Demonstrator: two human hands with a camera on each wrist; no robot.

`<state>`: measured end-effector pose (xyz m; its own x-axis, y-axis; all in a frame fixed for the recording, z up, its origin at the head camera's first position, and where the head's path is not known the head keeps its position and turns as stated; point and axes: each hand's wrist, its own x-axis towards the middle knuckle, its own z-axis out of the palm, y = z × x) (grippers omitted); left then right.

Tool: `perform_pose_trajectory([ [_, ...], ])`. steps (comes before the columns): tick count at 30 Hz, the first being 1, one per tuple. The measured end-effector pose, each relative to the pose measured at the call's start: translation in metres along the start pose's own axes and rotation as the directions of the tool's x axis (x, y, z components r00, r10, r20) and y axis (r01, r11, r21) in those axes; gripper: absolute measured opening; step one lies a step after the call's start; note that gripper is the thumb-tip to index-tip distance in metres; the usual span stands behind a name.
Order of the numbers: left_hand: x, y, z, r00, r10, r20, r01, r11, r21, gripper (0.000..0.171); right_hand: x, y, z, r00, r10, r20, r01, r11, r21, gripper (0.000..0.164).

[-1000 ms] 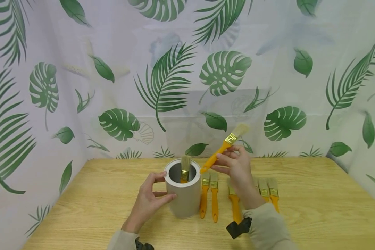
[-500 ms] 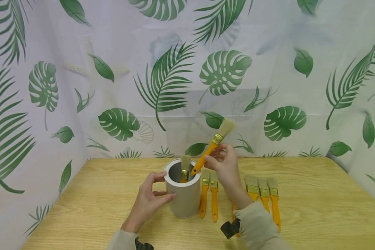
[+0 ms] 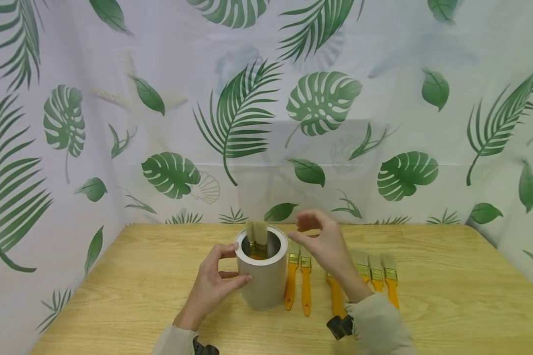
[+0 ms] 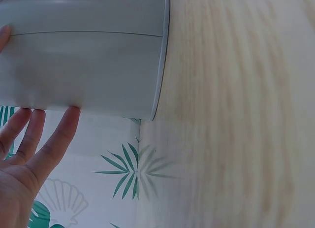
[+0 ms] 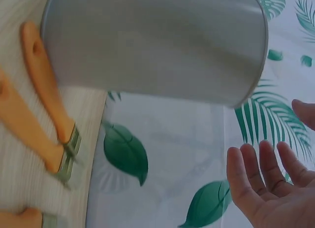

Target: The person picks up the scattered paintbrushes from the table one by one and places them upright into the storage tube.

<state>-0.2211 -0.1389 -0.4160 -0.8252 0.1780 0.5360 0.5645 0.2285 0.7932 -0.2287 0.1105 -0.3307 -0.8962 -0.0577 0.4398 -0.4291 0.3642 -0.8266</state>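
A pale grey cylindrical can (image 3: pixel 263 286) stands upright on the table, its top uncovered. My left hand (image 3: pixel 210 283) holds its left side between thumb and fingers, as the left wrist view (image 4: pixel 22 169) also shows. Inside the can, two paintbrushes (image 3: pixel 260 232) stand with bristles up; their handles are mostly hidden. My right hand (image 3: pixel 324 241) hovers just right of the rim, fingers apart from the thumb and nothing between them. Below it, two narrow paintbrushes (image 3: pixel 306 286) with orange handles lie beside the can.
Farther right, several more orange paintbrushes (image 3: pixel 390 281) lie in a row on the wooden table (image 3: pixel 448 276), bristles toward the back. One wider brush (image 3: pixel 336 296) is partly covered by the right wrist. A leaf-patterned cloth (image 3: pixel 266 148) hangs behind the table.
My right hand has lowered a paintbrush handle-first into the can, let it go, and moved back a little to the right. The left hand has kept its grip on the can.
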Motion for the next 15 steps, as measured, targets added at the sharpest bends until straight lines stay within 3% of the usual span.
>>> perform_pose_trajectory([
  [4, 0.001, 0.001, 0.000, 1.000, -0.013, 0.001, 0.013, 1.000, 0.004, 0.058, -0.003, 0.008, -0.018, 1.000, 0.028, -0.007, -0.028, 0.998, -0.054, 0.023],
  [8, 0.001, 0.002, 0.000, 1.000, -0.023, 0.003, 0.023, 1.000, 0.004, 0.057, -0.008, 0.015, -0.037, 0.997, 0.084, -0.001, -0.083, 0.995, -0.046, 0.019],
  [15, 0.001, 0.002, 0.001, 1.000, -0.021, 0.002, 0.021, 1.000, 0.007, 0.058, -0.013, 0.029, -0.069, 0.974, 0.221, 0.051, -0.216, 0.972, -0.092, 0.028],
])
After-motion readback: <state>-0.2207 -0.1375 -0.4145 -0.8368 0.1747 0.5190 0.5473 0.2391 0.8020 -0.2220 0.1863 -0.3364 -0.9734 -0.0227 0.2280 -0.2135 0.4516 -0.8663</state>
